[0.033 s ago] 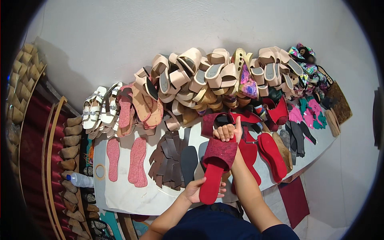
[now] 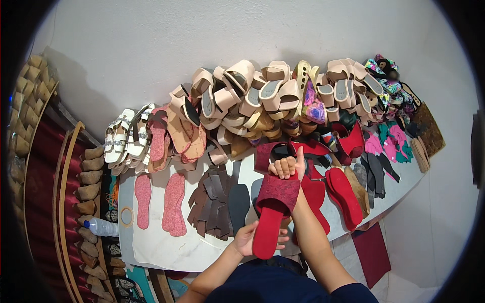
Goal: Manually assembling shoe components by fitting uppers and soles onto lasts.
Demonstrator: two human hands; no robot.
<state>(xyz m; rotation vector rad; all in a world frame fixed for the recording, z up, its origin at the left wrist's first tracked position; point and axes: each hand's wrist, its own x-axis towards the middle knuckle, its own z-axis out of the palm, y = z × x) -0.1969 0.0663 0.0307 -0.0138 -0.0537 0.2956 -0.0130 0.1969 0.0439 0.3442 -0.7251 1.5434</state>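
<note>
Head view: a matte red slipper [image 2: 268,235] with a broad, lace-textured strap [image 2: 278,194] is held at the near edge of the marbled desk [image 2: 156,247]. The right hand [image 2: 284,166] curls its fingers over the toe end, thumb upright; the left hand [image 2: 246,240] supports the rounded heel, fingers spread beneath. Speckled pink insoles [image 2: 174,207] neighbour fanned brown strips [image 2: 214,202].

The backless red slipper [image 2: 270,222] has a wide, darker red, lace-patterned strap across its front and a plain footbed. It is held above the counter [image 2: 156,248], heel toward the wearer.
</note>
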